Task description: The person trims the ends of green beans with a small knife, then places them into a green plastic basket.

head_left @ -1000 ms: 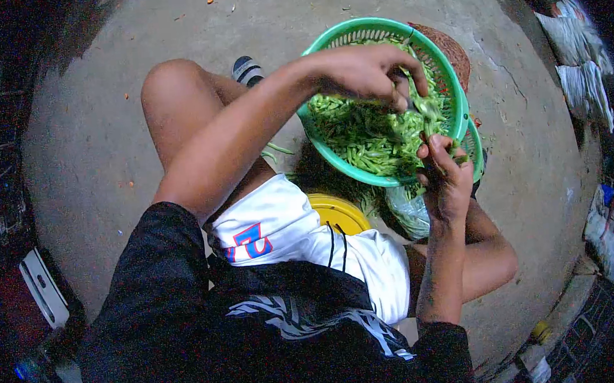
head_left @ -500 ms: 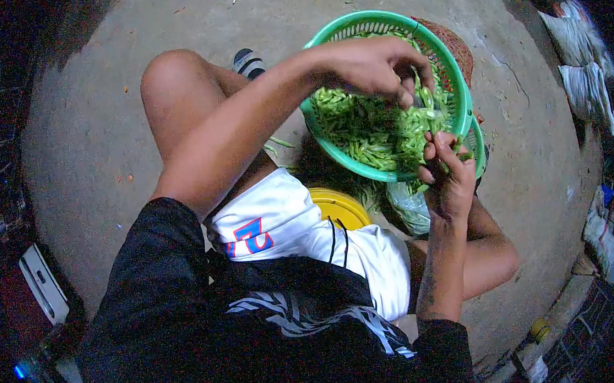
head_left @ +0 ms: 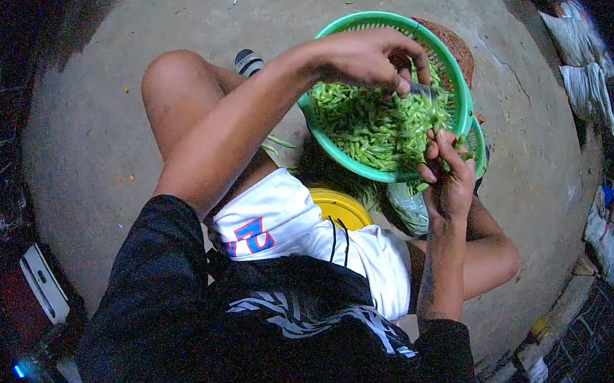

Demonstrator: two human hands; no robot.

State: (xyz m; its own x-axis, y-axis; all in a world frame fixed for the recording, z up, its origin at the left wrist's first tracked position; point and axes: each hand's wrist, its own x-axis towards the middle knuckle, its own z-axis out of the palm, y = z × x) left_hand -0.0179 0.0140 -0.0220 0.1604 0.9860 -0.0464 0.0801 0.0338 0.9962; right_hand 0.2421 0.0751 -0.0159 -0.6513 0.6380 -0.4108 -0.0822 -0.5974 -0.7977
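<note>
Over the green basket point(head_left: 339, 157), my left hand point(head_left: 376, 62) is closed round a small knife point(head_left: 424, 91), its grey blade blurred and its handle mostly hidden by the fingers. At the basket's lower right edge, my right hand point(head_left: 450, 171) pinches a bunch of green beans point(head_left: 466, 153), whose ends point up towards the blade. Cut green bean pieces point(head_left: 371, 141) fill much of the basket below both hands. Part of them lies in shadow.
Another green basket point(head_left: 478, 149) shows under the first, with a reddish-brown woven thing point(head_left: 457, 47) behind. A yellow lid point(head_left: 341, 207) and a clear plastic bag point(head_left: 409, 209) are near the lap. Loose beans point(head_left: 281, 142) lie on the concrete floor point(head_left: 96, 135). White sacks point(head_left: 588, 90) are at right.
The knife blade has tilted and moved slightly up and left, away from my right hand. My left hand has shifted slightly with it; my right hand has barely moved.
</note>
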